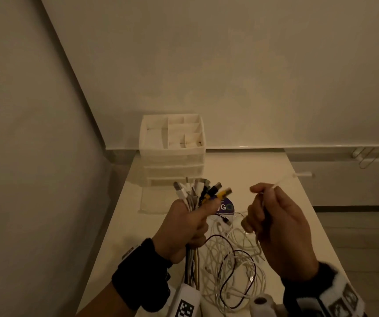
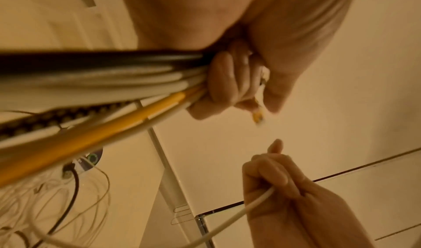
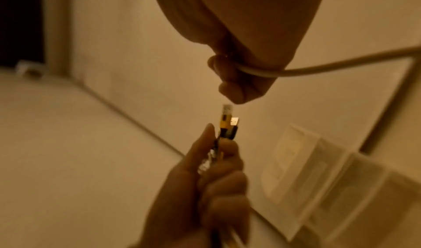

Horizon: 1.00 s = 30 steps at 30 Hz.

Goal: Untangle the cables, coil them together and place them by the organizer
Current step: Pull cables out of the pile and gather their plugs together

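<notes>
My left hand (image 1: pixel 189 221) grips a bundle of cables (image 1: pixel 197 193) upright above the table, white, black and yellow plugs fanning out above the fist. The bundle (image 2: pixel 95 75) leaves the curled fingers as black, grey, white and yellow strands. My right hand (image 1: pixel 273 216) pinches a single white cable (image 1: pixel 280 181), its end pointing up and right. That cable (image 3: pixel 318 67) runs under the curled fingers of my right hand (image 3: pixel 237 79). Loose white and dark cables (image 1: pixel 234 264) lie tangled on the table below both hands. The white organizer (image 1: pixel 172 147) stands at the table's far left.
A white table (image 1: pixel 271 165) runs from me toward the wall. A round purple-and-white disc (image 1: pixel 226 208) lies behind the left fist. A small white roll (image 1: pixel 261 302) sits at the near edge. Floor lies to the right of the table.
</notes>
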Each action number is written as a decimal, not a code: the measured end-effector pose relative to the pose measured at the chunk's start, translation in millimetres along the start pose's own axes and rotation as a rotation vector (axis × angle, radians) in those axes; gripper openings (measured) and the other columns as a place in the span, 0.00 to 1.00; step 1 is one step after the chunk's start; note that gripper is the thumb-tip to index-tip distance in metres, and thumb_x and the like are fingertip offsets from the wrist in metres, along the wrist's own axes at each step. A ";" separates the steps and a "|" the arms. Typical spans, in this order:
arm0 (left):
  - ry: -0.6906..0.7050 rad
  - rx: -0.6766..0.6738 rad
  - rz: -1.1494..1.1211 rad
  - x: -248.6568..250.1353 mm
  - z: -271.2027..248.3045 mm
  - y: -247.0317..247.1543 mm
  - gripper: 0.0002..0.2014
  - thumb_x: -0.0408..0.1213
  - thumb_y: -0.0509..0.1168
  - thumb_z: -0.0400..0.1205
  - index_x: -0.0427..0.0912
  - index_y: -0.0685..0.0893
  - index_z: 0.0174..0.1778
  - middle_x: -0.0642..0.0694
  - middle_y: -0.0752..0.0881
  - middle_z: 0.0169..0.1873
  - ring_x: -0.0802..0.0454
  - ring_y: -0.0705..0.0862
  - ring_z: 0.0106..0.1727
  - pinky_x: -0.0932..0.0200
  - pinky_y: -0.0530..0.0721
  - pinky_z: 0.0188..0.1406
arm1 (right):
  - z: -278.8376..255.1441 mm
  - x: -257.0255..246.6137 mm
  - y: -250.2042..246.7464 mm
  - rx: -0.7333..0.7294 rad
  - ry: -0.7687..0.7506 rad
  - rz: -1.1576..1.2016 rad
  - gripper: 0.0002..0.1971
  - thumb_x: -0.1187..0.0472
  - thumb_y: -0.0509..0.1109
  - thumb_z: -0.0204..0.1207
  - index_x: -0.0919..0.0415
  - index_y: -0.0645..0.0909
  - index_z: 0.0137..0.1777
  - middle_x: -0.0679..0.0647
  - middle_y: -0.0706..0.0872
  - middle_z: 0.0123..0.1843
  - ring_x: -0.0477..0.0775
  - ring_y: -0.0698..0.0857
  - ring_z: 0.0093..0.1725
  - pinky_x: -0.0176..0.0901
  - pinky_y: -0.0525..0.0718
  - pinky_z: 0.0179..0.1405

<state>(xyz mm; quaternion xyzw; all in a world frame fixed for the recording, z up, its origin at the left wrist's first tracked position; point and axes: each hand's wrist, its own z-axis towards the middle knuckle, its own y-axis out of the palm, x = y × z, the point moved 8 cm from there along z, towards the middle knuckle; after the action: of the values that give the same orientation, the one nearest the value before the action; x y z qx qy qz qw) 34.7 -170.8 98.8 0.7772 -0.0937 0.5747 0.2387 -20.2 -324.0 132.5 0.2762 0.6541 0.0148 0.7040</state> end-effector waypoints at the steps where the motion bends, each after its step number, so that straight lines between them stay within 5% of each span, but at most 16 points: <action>1: 0.008 0.045 -0.065 1.0 1.1 -3.2 0.18 0.45 0.70 0.76 0.40 0.69 0.31 0.49 0.55 0.19 0.54 0.50 0.18 0.67 0.55 0.18 | -4.2 -0.2 2.8 -0.042 -0.028 -0.116 0.15 0.55 0.55 0.84 0.67 0.78 0.49 0.56 0.66 0.26 0.56 0.61 0.24 0.49 0.68 0.23; 6: 0.037 0.106 -0.272 4.9 4.1 -12.3 0.22 0.56 0.63 0.77 0.37 0.76 0.36 0.51 0.57 0.18 0.57 0.52 0.18 0.68 0.55 0.17 | -26.6 22.1 30.5 -0.329 0.053 -0.559 0.16 0.50 0.60 0.81 0.60 0.76 0.37 0.49 0.66 0.24 0.48 0.63 0.24 0.43 0.62 0.23; 10: 0.080 0.034 -0.250 6.8 2.4 -3.5 0.30 0.61 0.74 0.68 0.34 0.76 0.40 0.51 0.57 0.18 0.59 0.53 0.17 0.70 0.58 0.16 | -31.4 33.7 48.6 -0.435 0.049 -0.815 0.18 0.62 0.61 0.84 0.60 0.72 0.29 0.46 0.71 0.22 0.41 0.69 0.23 0.37 0.67 0.28; 13: 0.101 0.076 -0.106 6.5 3.3 -4.8 0.30 0.54 0.77 0.67 0.29 0.74 0.35 0.47 0.59 0.16 0.55 0.55 0.16 0.69 0.60 0.17 | -31.2 36.8 55.8 -0.462 0.024 -0.897 0.19 0.61 0.61 0.83 0.57 0.73 0.29 0.44 0.75 0.23 0.41 0.73 0.24 0.34 0.68 0.29; 18: 0.182 0.163 -0.080 14.7 0.5 -13.4 0.22 0.53 0.62 0.79 0.41 0.68 0.26 0.44 0.61 0.19 0.54 0.58 0.19 0.65 0.60 0.18 | -37.3 43.3 53.3 -0.463 0.041 -0.837 0.18 0.52 0.57 0.86 0.54 0.79 0.36 0.45 0.75 0.22 0.40 0.71 0.22 0.35 0.70 0.28; 23: 0.280 0.261 -0.091 42.9 -3.0 -38.4 0.24 0.56 0.57 0.79 0.37 0.80 0.30 0.41 0.81 0.27 0.48 0.81 0.28 0.52 0.84 0.29 | -53.2 66.0 31.0 -0.557 0.113 -0.791 0.17 0.48 0.56 0.86 0.53 0.80 0.39 0.48 0.74 0.25 0.44 0.72 0.26 0.38 0.71 0.29; 25: 0.305 0.258 -0.241 61.6 -4.2 -51.9 0.24 0.57 0.57 0.77 0.38 0.78 0.30 0.43 0.79 0.24 0.47 0.83 0.26 0.45 0.87 0.32 | -57.0 76.8 9.8 -0.561 0.157 -0.839 0.16 0.49 0.57 0.85 0.53 0.80 0.39 0.48 0.76 0.26 0.44 0.74 0.28 0.39 0.73 0.32; 28: 0.385 0.292 -0.315 94.0 -11.4 -81.8 0.22 0.60 0.56 0.78 0.47 0.70 0.27 0.50 0.66 0.19 0.57 0.65 0.15 0.64 0.72 0.16 | -55.6 90.2 -26.7 -0.507 0.226 -0.869 0.14 0.53 0.60 0.85 0.51 0.81 0.38 0.49 0.77 0.27 0.44 0.77 0.30 0.42 0.76 0.36; 30: 0.433 0.281 -0.267 108.3 -15.3 -92.4 0.22 0.58 0.56 0.81 0.47 0.67 0.28 0.51 0.62 0.19 0.59 0.58 0.15 0.69 0.59 0.15 | -50.9 93.9 -42.2 -0.453 0.253 -0.882 0.14 0.55 0.61 0.85 0.49 0.82 0.38 0.50 0.77 0.27 0.45 0.76 0.30 0.42 0.77 0.36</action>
<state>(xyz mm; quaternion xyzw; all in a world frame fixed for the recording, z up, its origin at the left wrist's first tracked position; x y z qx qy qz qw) 95.4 -69.3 179.5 0.6671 0.1430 0.6983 0.2165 -68.4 -305.0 30.0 -0.1896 0.7689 -0.1091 0.6008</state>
